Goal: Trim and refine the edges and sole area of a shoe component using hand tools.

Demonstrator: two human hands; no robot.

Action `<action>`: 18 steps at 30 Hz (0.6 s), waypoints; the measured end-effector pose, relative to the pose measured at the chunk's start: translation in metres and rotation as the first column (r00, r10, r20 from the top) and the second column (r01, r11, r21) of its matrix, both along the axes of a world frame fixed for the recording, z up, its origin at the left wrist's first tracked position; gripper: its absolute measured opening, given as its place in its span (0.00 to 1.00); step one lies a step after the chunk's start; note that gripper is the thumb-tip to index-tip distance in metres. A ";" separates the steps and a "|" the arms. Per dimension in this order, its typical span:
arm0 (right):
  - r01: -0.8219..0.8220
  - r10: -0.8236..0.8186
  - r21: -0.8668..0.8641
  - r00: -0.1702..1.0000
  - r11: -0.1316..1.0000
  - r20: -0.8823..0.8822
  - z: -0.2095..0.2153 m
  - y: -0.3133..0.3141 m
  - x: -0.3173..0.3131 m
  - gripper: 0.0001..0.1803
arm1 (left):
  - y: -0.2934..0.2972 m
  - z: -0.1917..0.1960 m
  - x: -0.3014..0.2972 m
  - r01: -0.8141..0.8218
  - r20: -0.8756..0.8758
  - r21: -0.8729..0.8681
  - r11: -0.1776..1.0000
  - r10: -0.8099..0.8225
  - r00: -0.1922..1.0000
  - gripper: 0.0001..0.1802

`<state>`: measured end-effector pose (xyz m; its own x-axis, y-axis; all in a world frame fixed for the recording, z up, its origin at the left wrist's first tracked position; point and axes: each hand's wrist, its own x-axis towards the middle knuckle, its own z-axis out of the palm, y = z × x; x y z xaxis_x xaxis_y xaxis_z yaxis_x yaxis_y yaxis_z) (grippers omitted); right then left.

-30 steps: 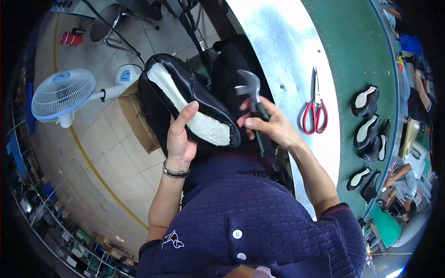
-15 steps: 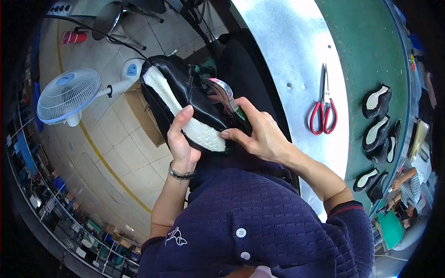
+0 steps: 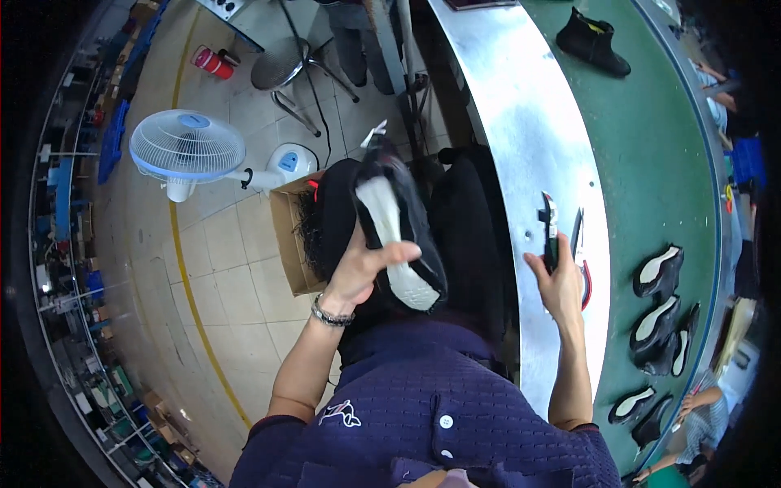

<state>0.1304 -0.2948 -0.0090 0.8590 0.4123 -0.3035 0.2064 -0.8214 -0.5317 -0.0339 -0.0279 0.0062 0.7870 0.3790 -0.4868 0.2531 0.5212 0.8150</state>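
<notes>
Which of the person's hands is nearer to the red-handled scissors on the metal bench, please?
The right. The right hand is at the bench edge, right beside the red-handled scissors, gripping a dark tool. The left hand is well away to the left, holding a black shoe sole-up.

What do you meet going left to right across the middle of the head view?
White and blue floor fan → brown cardboard box → left hand holding black shoe with pale sole → right hand on black tool → red-handled scissors → row of black shoes.
</notes>
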 end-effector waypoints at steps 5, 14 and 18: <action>-0.031 0.075 -0.172 0.964 0.985 0.256 -0.021 -0.015 0.025 0.30 | 0.003 -0.001 0.009 0.114 0.190 0.556 0.823 -0.259 0.947 0.74; -0.073 0.141 -0.269 0.960 0.960 0.244 -0.030 -0.006 0.029 0.29 | 0.005 -0.029 0.010 0.133 0.269 0.645 0.752 -0.387 0.882 0.73; -0.131 0.179 -0.150 0.910 0.980 0.374 -0.036 -0.012 0.027 0.32 | -0.003 -0.033 0.013 0.190 0.326 0.489 0.852 -0.380 0.866 0.72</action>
